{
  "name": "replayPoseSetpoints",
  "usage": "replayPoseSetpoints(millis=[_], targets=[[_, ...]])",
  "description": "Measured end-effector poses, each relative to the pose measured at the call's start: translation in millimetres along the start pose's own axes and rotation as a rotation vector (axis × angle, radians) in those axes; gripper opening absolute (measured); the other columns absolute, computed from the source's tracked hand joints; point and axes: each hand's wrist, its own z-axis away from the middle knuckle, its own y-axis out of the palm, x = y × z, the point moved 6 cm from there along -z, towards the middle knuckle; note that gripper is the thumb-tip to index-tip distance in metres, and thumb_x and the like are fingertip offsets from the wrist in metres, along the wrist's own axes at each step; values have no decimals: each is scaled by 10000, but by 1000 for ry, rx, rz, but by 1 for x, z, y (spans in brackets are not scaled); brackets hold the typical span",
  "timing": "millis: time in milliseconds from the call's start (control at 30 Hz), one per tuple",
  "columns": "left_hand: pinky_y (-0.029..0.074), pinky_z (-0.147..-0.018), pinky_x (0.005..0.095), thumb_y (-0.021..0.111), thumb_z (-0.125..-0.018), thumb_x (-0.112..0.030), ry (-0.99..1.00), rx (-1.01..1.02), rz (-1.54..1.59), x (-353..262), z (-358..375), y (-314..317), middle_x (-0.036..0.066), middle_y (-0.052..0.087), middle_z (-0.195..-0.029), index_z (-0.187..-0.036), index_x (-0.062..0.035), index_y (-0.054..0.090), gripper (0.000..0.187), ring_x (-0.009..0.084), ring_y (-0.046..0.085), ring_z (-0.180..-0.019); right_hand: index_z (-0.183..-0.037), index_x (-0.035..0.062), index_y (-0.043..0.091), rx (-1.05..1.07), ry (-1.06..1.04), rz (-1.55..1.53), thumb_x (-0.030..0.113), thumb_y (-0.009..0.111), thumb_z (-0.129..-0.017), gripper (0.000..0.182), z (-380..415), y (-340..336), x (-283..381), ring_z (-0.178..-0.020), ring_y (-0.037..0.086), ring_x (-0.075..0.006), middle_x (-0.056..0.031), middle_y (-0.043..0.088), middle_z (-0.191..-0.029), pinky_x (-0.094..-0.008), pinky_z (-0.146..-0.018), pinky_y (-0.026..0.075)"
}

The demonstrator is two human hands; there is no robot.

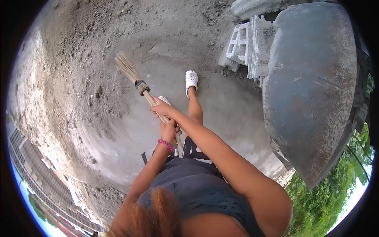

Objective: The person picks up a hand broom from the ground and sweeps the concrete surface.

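Note:
A stick broom [143,87] with a wooden handle slants across the front of my body, its fanned bristles pointing up and left over the dusty ground. Dark binding wraps the neck where bristles meet handle. My right hand [162,109] grips the handle below that binding. Lower down, close to my waist, my left hand [169,130] is wrapped round the same handle, with a pink beaded bracelet [166,145] on its wrist. The handle's end sticks out past the left hand.
A large rusty grey metal vessel [308,87] stands to my right, beside stacked hollow blocks [239,41]. Loose soil and stones [90,71] cover the ground ahead and left. My white clogs [191,81] stand on smoother grey ground. Green plants [319,205] grow at lower right.

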Motion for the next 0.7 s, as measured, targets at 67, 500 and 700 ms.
replayPoseSetpoints(millis=[67,500,700], targets=[[320,-289,239,429,-691,-14,-2,49,-55,3,6,33,18,380,-509,-753,-58,360,103,110,379,-334,-1247,190,106,-22,-39,-57,22,456,-662,702,18,-32,14,-405,393,-114,-43,407,-571,-256,-347,341],[319,-309,230,482,-686,-36,-343,308,-11,11,-90,107,8,374,-499,-753,-57,381,123,92,380,-370,-1189,222,73,-477,132,-92,-28,478,-655,716,-6,-177,59,-422,418,-126,-57,422,-595,-279,-338,369],[293,-280,252,450,-686,-14,66,-54,-31,-22,-56,146,22,375,-493,-803,-55,334,170,112,371,-328,-1245,225,58,27,119,-109,4,485,-671,749,9,-127,109,-427,403,-106,-48,431,-602,-255,-345,360]])
